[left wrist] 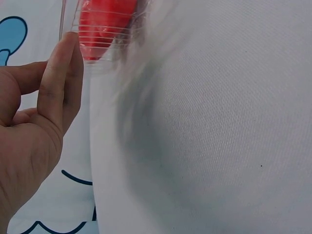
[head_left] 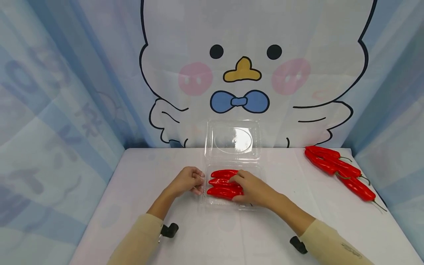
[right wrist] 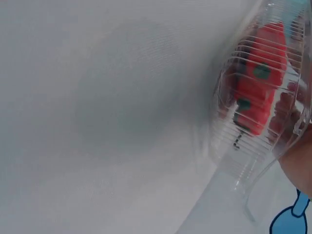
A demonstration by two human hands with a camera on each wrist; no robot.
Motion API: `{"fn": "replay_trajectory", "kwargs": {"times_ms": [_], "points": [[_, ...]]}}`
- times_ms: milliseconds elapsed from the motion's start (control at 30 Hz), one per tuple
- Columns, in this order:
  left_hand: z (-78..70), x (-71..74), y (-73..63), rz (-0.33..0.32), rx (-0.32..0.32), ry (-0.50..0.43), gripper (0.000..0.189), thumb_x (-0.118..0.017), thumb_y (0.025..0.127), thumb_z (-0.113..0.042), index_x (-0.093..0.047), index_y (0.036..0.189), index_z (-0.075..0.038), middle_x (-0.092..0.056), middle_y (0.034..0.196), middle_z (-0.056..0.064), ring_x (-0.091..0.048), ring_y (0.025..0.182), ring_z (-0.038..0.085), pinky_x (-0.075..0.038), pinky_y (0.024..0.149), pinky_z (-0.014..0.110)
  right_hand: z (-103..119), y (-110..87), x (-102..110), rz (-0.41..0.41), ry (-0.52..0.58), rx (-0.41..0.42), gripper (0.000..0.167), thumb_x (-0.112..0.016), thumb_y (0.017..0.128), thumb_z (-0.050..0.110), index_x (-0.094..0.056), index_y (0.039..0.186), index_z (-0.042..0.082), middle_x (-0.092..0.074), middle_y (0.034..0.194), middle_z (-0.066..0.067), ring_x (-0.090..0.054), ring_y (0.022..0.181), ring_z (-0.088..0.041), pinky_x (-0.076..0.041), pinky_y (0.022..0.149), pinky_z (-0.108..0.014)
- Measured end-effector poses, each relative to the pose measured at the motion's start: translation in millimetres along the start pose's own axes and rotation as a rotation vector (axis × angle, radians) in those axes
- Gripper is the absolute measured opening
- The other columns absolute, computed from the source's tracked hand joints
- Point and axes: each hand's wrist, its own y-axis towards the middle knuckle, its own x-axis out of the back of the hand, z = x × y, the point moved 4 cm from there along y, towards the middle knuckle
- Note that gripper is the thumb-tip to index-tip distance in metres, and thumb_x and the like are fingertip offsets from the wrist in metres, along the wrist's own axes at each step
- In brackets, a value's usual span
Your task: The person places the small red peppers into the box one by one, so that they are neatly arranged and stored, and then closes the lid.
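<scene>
A clear plastic clamshell box (head_left: pixel 212 202) lies on the table with its lid (head_left: pixel 228 141) standing raised at the back. Inside, three red chili peppers (head_left: pixel 222 192) are stacked side by side, stems toward the right. My right hand (head_left: pixel 253 187) reaches over the right part of the box, thumb and fingers around the nearest pepper; the right wrist view shows peppers (right wrist: pixel 263 83) and fingers through the ribbed wall. My left hand (head_left: pixel 190 180) is at the left rim, its fairly straight fingers (left wrist: pixel 56 83) touching the box edge in the left wrist view.
Several more red chili peppers (head_left: pixel 356 187) lie in a loose group at the table's right edge. Behind the white table (head_left: pixel 159 162) hangs a curtain (head_left: pixel 243 22) with a cartoon bird, and more curtain closes in both sides.
</scene>
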Motion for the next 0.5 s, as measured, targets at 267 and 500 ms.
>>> {"fn": "replay_trajectory", "kwargs": {"times_ms": [267, 500], "points": [[-0.9, -1.0, -1.2, -0.002, 0.005, 0.003, 0.019, -0.066, 0.098, -0.001, -0.061, 0.115, 0.005, -0.066, 0.084, 0.014, -0.071, 0.062, 0.018, -0.064, 0.059, 0.03, -17.7, -15.0, 12.1, -0.068, 0.022, 0.0, 0.054, -0.089, 0.081, 0.03, -0.065, 0.126, 0.014, -0.063, 0.115, -0.003, -0.062, 0.105, -0.017, -0.062, 0.084, -0.026], [-1.1, -0.8, -1.1, -0.006, 0.007, 0.005, 0.02, -0.067, 0.098, -0.001, -0.061, 0.115, 0.005, -0.067, 0.085, 0.014, -0.072, 0.062, 0.018, -0.064, 0.06, 0.03, -33.3, -32.8, 28.0, -0.125, 0.047, -0.046, 0.057, -0.089, 0.081, 0.029, -0.064, 0.131, 0.014, -0.063, 0.118, -0.005, -0.063, 0.105, -0.021, -0.063, 0.083, -0.029]]}}
